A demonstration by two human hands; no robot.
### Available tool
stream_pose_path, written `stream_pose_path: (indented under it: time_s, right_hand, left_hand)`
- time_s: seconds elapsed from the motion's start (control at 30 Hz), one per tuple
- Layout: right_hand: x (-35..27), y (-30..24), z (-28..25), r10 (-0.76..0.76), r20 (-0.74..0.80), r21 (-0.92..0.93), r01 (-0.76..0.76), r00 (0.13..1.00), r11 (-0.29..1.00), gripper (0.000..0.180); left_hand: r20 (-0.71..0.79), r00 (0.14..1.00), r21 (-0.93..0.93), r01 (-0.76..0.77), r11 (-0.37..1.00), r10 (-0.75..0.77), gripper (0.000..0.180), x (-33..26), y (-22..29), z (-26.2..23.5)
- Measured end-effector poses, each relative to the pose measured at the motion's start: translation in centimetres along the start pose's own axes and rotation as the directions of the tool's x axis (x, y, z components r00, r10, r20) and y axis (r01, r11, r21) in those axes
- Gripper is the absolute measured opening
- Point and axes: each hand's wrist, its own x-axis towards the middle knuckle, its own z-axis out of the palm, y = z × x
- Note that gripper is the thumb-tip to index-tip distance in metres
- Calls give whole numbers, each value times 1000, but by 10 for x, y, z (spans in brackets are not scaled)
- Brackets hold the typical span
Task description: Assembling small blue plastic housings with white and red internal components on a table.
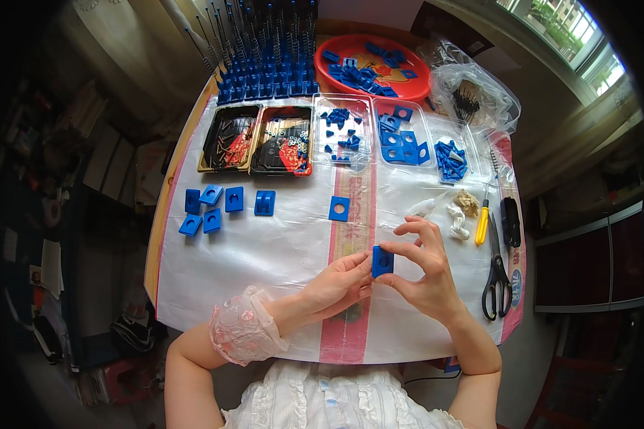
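Observation:
Between my two hands, above the front middle of the table, is a small blue plastic block (383, 262) with a round recess in its face. My right hand (427, 268) grips its right side between thumb and fingertips, the other fingers raised. My left hand (340, 284) pinches the block's left edge; its fingertips are partly hidden. Beyond my hands lies a flat blue square plate (339, 209) with a round hole. Farther left sit a ridged blue block (265, 203) and several more blue blocks (212, 220), some tilted.
At the back are trays of screws (230, 148) and nuts (286, 146), clear boxes of blue parts (451, 161), a red basin (416, 87) and upright spring-topped blue assemblies (268, 82). On the right lie black scissors (495, 289), a yellow-handled screwdriver (482, 225) and crumpled cloth (458, 220).

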Motion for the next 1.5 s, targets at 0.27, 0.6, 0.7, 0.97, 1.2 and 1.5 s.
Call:
stream_pose_path:
  time_s: [0.27, 0.6, 0.7, 0.97, 1.2, 1.5]
  right_hand:
    - [0, 0, 0, -4, -6, 4, 4, 1000, 1000, 49]
    - [0, 0, 0, -1, -9, 11, 1, 1000, 1000, 48]
    - [0, 1, 1, -12, -15, 6, 12, 1000, 1000, 49]
    - [0, -1, 2, -30, -32, -9, 30, 999, 1000, 48]
    - [-1, -2, 3, -30, -42, -13, 29, 999, 999, 47]
    - [-1, -1, 3, -34, -35, -18, 33, 999, 999, 48]
  left_hand:
    - [11, 1000, 8, -1, 1000, 1, 32, 0, 0, -2]
    - [17, 1000, 13, 8, 1000, -8, 33, -1, 1, -2]
    - [17, 1000, 14, 13, 1000, -13, 32, -1, 2, -2]
    - [58, 998, -5, 11, 1000, -11, 29, 2, 0, -10]
    - [43, 999, 4, 16, 1000, -16, 27, 1, 1, -10]
    - [54, 998, -7, 11, 1000, -11, 26, 0, 2, -7]
